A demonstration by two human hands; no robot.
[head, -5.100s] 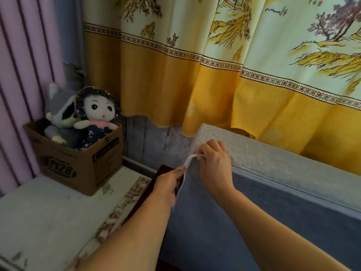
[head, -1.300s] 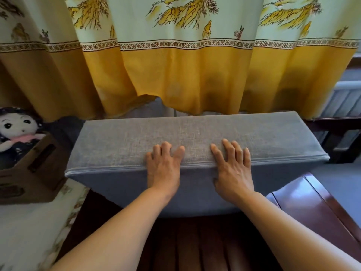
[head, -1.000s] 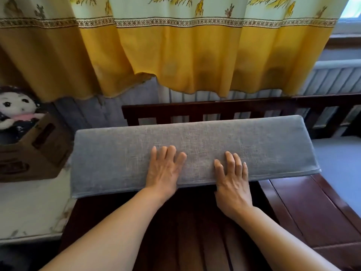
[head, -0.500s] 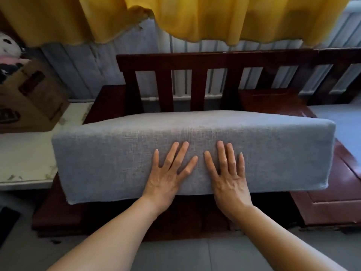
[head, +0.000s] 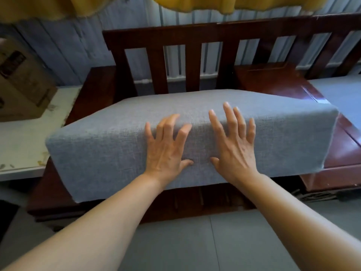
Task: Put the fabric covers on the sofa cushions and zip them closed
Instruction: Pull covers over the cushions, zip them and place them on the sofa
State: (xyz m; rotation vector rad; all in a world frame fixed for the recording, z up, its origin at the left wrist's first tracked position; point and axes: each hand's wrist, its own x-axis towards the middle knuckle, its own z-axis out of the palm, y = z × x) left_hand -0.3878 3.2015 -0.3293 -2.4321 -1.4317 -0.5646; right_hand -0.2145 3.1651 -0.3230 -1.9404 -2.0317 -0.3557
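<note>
Cushion [head: 101,153] tipped flatter; both palms press its front.

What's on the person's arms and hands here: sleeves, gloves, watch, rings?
Nothing worn that shows. The left hand and right hand are bare: no gloves, no rings visible on the fingers. Both wrists are without watch or band, and both forearms are uncovered right to the bottom frame edge, so no sleeve is in view. No markings or tape.

Soft daylight, glare on glossy wooden sofa frame [head: 332,145], wide-angle bowing, blurred edges
</note>
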